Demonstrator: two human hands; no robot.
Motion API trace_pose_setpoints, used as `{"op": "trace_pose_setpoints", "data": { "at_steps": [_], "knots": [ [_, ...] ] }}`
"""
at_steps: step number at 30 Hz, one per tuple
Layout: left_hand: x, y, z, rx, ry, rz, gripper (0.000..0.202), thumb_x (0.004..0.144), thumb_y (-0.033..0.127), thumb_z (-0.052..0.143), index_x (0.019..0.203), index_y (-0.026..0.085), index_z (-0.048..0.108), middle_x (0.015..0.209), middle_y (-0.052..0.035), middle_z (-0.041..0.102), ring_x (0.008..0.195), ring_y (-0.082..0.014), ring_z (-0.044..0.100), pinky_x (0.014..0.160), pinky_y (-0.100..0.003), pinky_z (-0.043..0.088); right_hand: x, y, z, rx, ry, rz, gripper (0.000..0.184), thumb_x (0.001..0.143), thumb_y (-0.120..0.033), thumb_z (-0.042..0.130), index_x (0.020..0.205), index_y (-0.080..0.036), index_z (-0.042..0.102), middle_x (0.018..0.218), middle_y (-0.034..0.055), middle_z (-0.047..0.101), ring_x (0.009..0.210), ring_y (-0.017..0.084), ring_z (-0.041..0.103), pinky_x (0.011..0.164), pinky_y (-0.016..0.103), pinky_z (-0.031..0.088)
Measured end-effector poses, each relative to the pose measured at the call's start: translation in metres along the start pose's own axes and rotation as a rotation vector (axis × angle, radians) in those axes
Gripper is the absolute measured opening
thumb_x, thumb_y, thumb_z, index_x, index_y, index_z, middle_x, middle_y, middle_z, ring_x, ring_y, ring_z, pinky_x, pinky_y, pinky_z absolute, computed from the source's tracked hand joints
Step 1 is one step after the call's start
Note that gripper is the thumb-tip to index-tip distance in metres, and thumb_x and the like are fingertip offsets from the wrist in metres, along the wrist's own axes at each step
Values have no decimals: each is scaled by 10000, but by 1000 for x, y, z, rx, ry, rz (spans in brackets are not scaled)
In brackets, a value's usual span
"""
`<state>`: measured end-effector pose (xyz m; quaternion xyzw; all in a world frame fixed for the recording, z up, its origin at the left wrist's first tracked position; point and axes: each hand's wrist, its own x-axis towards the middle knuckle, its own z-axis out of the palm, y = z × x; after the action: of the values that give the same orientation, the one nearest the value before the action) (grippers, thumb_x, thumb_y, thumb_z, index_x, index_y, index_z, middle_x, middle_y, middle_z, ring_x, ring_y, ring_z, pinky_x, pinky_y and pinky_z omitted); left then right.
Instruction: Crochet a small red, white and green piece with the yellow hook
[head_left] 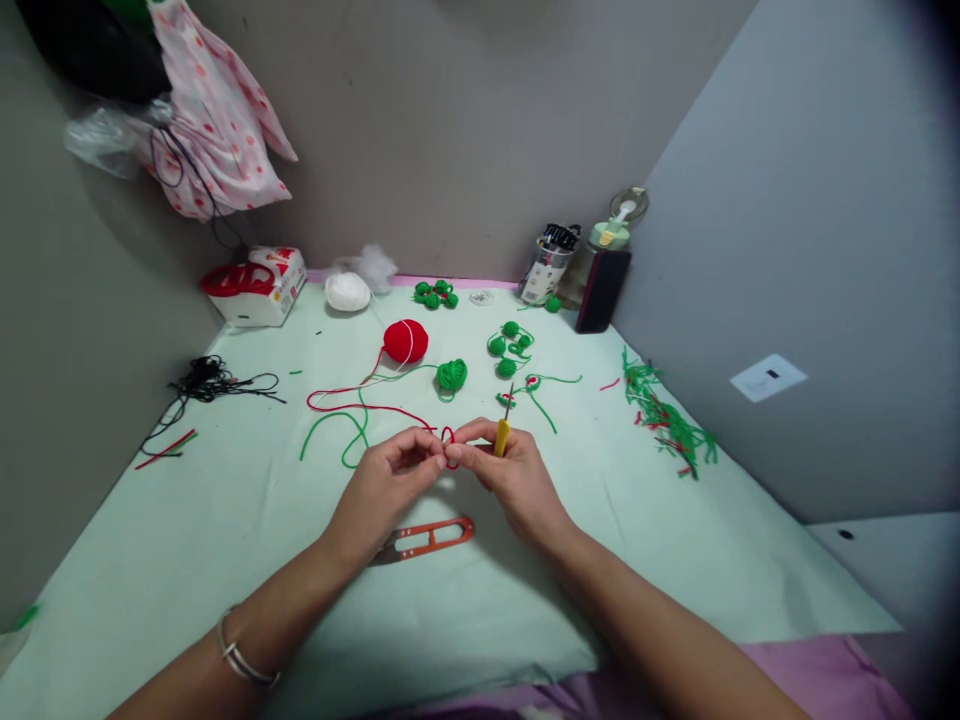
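Yarn in red (448,430) was held as a small loop where the fingertips of both hands met, over the table (570,590). By the left hand (390,475), one side was pinched between thumb and curled fingers; by the right hand (521,475), the other was gripped likewise, with a yellow-handled tool (502,437), probably a crochet hook, tucked among the fingers. The shaping of a starting loop was judged to be in hand; a steady pinch seemed called for. The strand could be traced beyond the left fingertips toward the red ball (406,342).
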<state>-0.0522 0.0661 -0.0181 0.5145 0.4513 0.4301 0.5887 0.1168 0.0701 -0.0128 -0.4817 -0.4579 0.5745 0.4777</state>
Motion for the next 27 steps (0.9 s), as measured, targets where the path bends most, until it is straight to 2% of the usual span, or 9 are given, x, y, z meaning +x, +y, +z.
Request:
{"op": "trace_pose_setpoints", "data": {
  "at_steps": [3, 5, 8, 10, 14, 18, 22, 24, 27],
  "knots": [
    [1, -3, -2, -77, -60, -55, 145, 853, 329, 730, 773, 215, 690, 778, 14, 656, 768, -172, 590, 755, -288, 466, 2, 4, -1, 10, 13, 53, 361, 658, -478, 919, 743, -181, 733, 508, -91, 431, 495, 75, 314, 505, 260, 266],
    [1, -5, -2, -120, -80, -88, 140, 846, 317, 736, 767, 214, 682, 766, 18, 631, 751, -165, 562, 741, -282, 449, 4, 6, -3, 16, 22, 78, 389, 657, -492, 917, 786, -181, 723, 490, -105, 384, 482, 71, 255, 488, 265, 187],
    [0, -5, -2, -179, -91, -131, 142, 829, 316, 747, 764, 208, 681, 757, 11, 621, 741, -167, 545, 729, -287, 430, 5, 3, -7, 19, -14, 92, 405, 735, -556, 850, 797, -183, 706, 474, -112, 327, 475, 78, 215, 493, 277, 150],
    [0, -4, -2, -217, -73, -150, 154, 824, 325, 755, 767, 207, 675, 761, 8, 624, 752, -169, 551, 752, -293, 430, 5, -2, -11, 23, -62, 80, 445, 857, -618, 711, 785, -179, 719, 469, -95, 328, 478, 93, 249, 510, 282, 199],
    [1, -3, -4, -266, -2, -160, 180, 821, 353, 789, 810, 206, 685, 809, 6, 645, 807, -171, 569, 821, -301, 428, 4, -11, -20, 23, -80, -56, 558, 984, -628, 519, 743, -181, 751, 671, 28, 593, 686, 165, 518, 691, 315, 398],
    [2, -4, -5, -270, 45, -149, 203, 824, 366, 815, 813, 196, 705, 790, 13, 642, 786, -159, 544, 789, -283, 405, -3, -11, -23, -134, -39, -142, 646, 1048, -643, 377, 727, -207, 731, 629, 9, 539, 633, 162, 469, 652, 325, 368],
    [3, -4, -5, -273, 70, -131, 215, 824, 377, 820, 803, 193, 710, 784, 12, 650, 779, -162, 546, 773, -285, 403, -13, -10, -18, -217, 9, -314, 490, 1011, -639, 513, 836, -229, 717, 663, 7, 592, 658, 177, 535, 668, 328, 428],
    [3, -3, -5, -277, 73, -124, 212, 820, 373, 824, 802, 194, 713, 792, 10, 655, 785, -166, 552, 777, -288, 409, -17, -11, -15, -262, -13, -369, 383, 1007, -562, 583, 857, -233, 709, 730, 21, 642, 705, 185, 580, 684, 330, 458],
    [2, -2, -4, -281, 76, -116, 201, 824, 368, 822, 805, 198, 717, 817, 5, 664, 810, -172, 563, 795, -292, 416, -20, -11, -12, -362, -67, -459, 267, 1041, -415, 574, 890, -234, 699, 791, 27, 664, 721, 178, 603, 676, 324, 469]
  ]
}}
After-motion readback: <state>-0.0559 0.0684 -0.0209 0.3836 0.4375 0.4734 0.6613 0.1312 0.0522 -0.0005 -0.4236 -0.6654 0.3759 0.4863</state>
